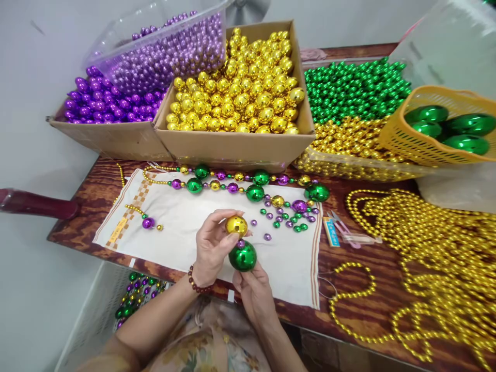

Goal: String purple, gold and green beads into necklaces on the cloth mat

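My left hand point(211, 243) is closed on a gold bead point(236, 225), held over a white cloth point(182, 227) on the wooden table. Just below it, my right hand point(253, 289) grips a larger green bead point(242, 256), with a small purple bead point(241, 243) between the two. A strand of green, gold and purple beads point(248, 183) lies along the cloth's far edge. Loose small green and purple beads point(287, 217) are scattered to the right of my hands.
Behind the cloth stand a cardboard box of gold beads point(240, 93), a box of purple beads point(112, 103) and a tray of green and gold beads point(349, 103). An orange basket point(426, 134) holds big green beads. Gold bead strings point(434, 258) pile at the right. Scissors point(344, 230) lie beside the cloth.
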